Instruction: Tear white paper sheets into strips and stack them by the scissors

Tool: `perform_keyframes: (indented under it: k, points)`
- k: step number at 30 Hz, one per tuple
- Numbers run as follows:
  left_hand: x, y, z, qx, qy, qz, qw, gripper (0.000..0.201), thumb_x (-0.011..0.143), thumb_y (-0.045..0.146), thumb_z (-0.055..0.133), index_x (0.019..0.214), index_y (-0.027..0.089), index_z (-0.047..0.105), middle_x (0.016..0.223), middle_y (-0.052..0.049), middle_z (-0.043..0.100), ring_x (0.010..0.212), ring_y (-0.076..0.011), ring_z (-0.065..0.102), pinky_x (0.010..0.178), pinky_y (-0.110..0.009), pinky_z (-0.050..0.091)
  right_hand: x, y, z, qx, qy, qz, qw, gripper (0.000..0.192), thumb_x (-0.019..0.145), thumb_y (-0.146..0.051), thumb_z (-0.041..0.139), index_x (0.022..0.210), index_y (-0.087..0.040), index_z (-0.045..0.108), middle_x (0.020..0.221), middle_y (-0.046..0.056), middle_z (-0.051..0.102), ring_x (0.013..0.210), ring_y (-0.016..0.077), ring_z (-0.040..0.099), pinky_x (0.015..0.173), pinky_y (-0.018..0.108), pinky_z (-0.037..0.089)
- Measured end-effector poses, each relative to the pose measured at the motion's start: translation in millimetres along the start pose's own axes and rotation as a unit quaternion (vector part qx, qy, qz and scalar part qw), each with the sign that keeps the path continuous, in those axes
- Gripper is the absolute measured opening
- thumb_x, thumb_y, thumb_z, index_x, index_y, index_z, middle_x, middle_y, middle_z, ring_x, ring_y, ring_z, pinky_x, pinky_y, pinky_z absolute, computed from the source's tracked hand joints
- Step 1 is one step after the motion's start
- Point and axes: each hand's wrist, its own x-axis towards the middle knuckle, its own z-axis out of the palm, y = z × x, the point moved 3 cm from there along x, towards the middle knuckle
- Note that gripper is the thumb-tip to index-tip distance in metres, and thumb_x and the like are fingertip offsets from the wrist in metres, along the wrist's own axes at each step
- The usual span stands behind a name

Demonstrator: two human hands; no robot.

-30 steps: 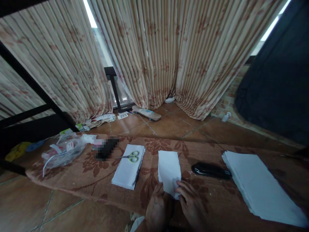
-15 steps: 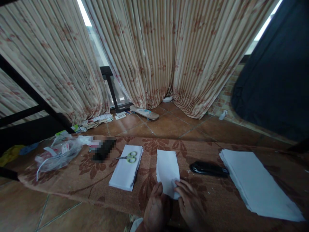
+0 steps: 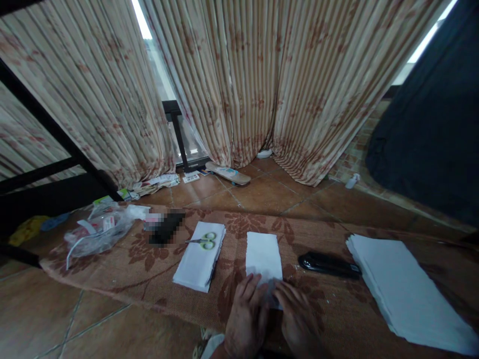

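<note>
Rug (image 3: 130,279), left to right: bag (image 3: 95,232), scissors (image 3: 202,242) on a cut pile (image 3: 198,259), sheet (image 3: 264,254) mid-rug, stapler (image 3: 329,264), paper stack (image 3: 404,291) at the right edge. Left hand (image 3: 245,319) and right hand (image 3: 297,321) lie flat, fingers spread, on the sheet's near end: likely pressing a fold. The crease calls for firm, even pressure.

The rectangular woven mat (image 3: 149,269) is rust-brown with darker maroon flower motifs. On it, the folded white paper sheet (image 3: 264,254) at six o'clock is plain, as are the small white paper stack (image 3: 194,264) and the large white paper stack (image 3: 404,289) at four o'clock. The scissors (image 3: 204,242) have pale green handles. The long stapler (image 3: 329,264) is glossy black. The pleated curtains (image 3: 239,80) at twelve o'clock are beige with reddish-brown stripes and florals. The floor tiles (image 3: 262,192) are terracotta brown.
</note>
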Motion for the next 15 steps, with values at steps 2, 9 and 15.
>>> perform_keyframes:
  k: [2,9,15]
  points:
    - [2.4,7.3,0.5,0.021,-0.051,0.006,0.998,0.04,0.091,0.021,0.047,0.13,0.029,0.05,0.138,-0.002,0.05,0.131,-0.0256,0.039,0.107,-0.05,0.037,-1.2,1.8,1.8,-0.013,-0.012,-0.007,1.0,0.047,0.073,0.003,0.037,0.1,-0.022,0.067,0.113,0.003,0.068,0.108,0.019,0.059,0.092,0.035,0.04]
    - [2.4,5.6,7.3,0.01,-0.056,-0.015,0.998,0.034,0.091,0.027,0.048,0.124,0.03,0.053,0.134,0.001,0.053,0.127,-0.0246,0.042,0.107,-0.05,0.031,8.7,17.5,-4.8,0.003,-0.099,-0.016,0.995,0.049,0.069,0.002,0.035,0.095,-0.022,0.068,0.107,0.003,0.071,0.1,0.0193,0.064,0.088,0.035,0.046]
    - [1.5,5.4,16.1,0.022,-0.047,0.0,0.999,0.033,0.086,0.029,0.056,0.118,0.023,0.059,0.127,-0.007,0.057,0.123,-0.0265,0.045,0.107,-0.047,0.031,70.7,-34.4,-10.9,0.125,-0.148,0.001,0.981,0.025,0.087,-0.019,0.044,0.099,-0.023,0.066,0.103,0.004,0.07,0.097,0.0207,0.063,0.088,0.035,0.047]
